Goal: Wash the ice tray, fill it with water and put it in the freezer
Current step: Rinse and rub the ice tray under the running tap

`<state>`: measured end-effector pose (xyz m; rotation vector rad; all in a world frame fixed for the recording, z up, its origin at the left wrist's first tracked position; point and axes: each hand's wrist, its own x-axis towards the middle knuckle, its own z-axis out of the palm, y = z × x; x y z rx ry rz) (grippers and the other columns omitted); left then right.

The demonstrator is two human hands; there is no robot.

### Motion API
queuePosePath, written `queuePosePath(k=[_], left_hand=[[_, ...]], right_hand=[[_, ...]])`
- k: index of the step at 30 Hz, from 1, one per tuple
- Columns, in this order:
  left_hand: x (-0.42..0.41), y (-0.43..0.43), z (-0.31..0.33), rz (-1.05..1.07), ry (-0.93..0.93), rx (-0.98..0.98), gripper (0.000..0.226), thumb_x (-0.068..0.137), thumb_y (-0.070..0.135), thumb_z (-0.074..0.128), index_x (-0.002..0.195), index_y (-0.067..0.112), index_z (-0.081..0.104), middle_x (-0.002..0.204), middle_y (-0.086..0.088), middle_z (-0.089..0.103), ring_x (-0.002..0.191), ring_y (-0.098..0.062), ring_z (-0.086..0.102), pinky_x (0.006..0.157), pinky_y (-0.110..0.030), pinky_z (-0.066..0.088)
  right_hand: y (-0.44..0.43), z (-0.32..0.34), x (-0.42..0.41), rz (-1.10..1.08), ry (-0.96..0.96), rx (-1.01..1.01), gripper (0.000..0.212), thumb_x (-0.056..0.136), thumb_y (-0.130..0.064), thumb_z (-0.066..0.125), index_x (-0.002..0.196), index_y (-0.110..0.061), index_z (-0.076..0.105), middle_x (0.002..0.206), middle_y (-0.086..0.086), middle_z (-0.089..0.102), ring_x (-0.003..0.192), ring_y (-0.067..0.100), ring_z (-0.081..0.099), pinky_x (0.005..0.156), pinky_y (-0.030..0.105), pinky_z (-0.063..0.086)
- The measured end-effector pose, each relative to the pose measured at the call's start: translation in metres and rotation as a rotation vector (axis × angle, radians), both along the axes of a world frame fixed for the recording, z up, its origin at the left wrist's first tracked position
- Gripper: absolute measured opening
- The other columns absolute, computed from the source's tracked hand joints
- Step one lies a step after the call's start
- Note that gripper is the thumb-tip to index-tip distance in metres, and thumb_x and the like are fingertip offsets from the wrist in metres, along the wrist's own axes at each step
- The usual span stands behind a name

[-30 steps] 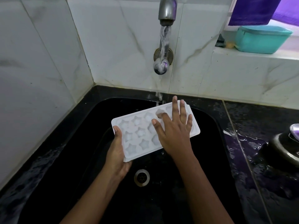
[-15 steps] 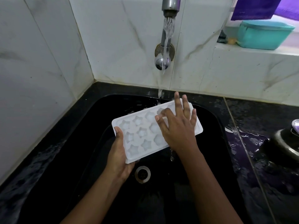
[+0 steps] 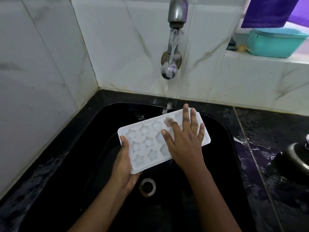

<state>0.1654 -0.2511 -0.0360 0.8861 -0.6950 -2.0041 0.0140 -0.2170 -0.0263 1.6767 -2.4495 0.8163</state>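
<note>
A white ice tray [image 3: 147, 143] with star-shaped cells is held level over the black sink [image 3: 219, 131]. My left hand [image 3: 123, 166] grips its near left corner, thumb on top and fingers underneath. My right hand [image 3: 184, 141] lies flat on the tray's right half, fingers straight and spread, the index fingertip blurred over a cell. Water runs from the metal tap [image 3: 177, 12] and lands at the tray's far edge, just left of my right fingertips.
The drain [image 3: 148, 186] sits below the tray. Wet black counter [image 3: 267, 164] lies to the right, with a dark round metal vessel [image 3: 296, 158] on it. A teal lidded box [image 3: 275, 42] rests on the white ledge under a purple cloth [image 3: 267, 10]. White marble walls stand left and behind.
My right hand has slid slightly over the tray's right half, fingers rubbing the cells. The left hand's grip and the tray's position are nearly the same. Water keeps running.
</note>
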Motion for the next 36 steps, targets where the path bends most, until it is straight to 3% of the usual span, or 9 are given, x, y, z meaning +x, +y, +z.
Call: queuePosePath(k=[4, 16, 21, 30, 33, 36], left_hand=[[0.0, -0.002, 0.0, 0.022, 0.022, 0.004, 0.065, 0.082, 0.063, 0.034, 0.122, 0.018, 0.06, 0.117, -0.008, 0.071, 0.107, -0.024, 0.069, 0.089, -0.044, 0.056], [0.001, -0.002, -0.003, 0.013, 0.027, -0.006, 0.07, 0.08, 0.064, 0.037, 0.127, 0.017, 0.058, 0.12, -0.009, 0.07, 0.11, -0.026, 0.067, 0.096, -0.047, 0.049], [0.003, -0.001, -0.004, 0.007, 0.026, -0.023, 0.07, 0.08, 0.066, 0.038, 0.128, 0.018, 0.057, 0.121, -0.009, 0.069, 0.111, -0.026, 0.067, 0.092, -0.046, 0.053], [-0.001, 0.003, -0.002, -0.02, 0.042, -0.069, 0.069, 0.08, 0.064, 0.036, 0.127, 0.018, 0.057, 0.121, -0.008, 0.07, 0.11, -0.024, 0.067, 0.086, -0.038, 0.059], [-0.002, 0.003, -0.003, -0.025, 0.043, -0.066, 0.067, 0.08, 0.063, 0.036, 0.124, 0.017, 0.058, 0.118, -0.007, 0.071, 0.107, -0.022, 0.069, 0.082, -0.036, 0.06], [0.0, 0.001, -0.004, -0.015, 0.043, -0.052, 0.073, 0.081, 0.066, 0.036, 0.132, 0.016, 0.055, 0.124, -0.009, 0.068, 0.114, -0.026, 0.065, 0.092, -0.042, 0.056]], right_hand=[[-0.003, -0.001, 0.003, 0.033, -0.015, 0.031, 0.067, 0.085, -0.063, 0.01, 0.137, -0.034, 0.041, 0.158, -0.001, -0.015, 0.141, 0.013, -0.026, 0.111, 0.05, -0.011], [-0.003, 0.008, 0.003, 0.076, -0.04, 0.013, 0.071, 0.082, -0.063, 0.009, 0.133, -0.032, 0.047, 0.158, -0.004, -0.015, 0.134, 0.005, -0.034, 0.108, 0.043, -0.018], [0.0, 0.019, 0.001, 0.112, -0.046, 0.055, 0.043, 0.096, -0.05, 0.036, 0.128, -0.028, 0.054, 0.158, -0.005, -0.013, 0.141, 0.012, -0.025, 0.112, 0.046, -0.014], [0.002, 0.019, -0.003, 0.042, -0.042, 0.007, 0.032, 0.097, -0.044, 0.039, 0.111, -0.025, 0.061, 0.159, -0.004, -0.001, 0.145, 0.015, -0.014, 0.113, 0.047, -0.009], [0.004, 0.018, -0.001, -0.013, 0.02, -0.011, 0.036, 0.097, -0.046, 0.036, 0.116, -0.026, 0.06, 0.159, -0.001, -0.004, 0.144, 0.016, -0.016, 0.113, 0.048, -0.009], [0.003, 0.015, 0.003, 0.079, 0.004, 0.025, 0.05, 0.094, -0.055, 0.028, 0.128, -0.028, 0.052, 0.158, -0.004, -0.013, 0.141, 0.012, -0.024, 0.112, 0.046, -0.013]])
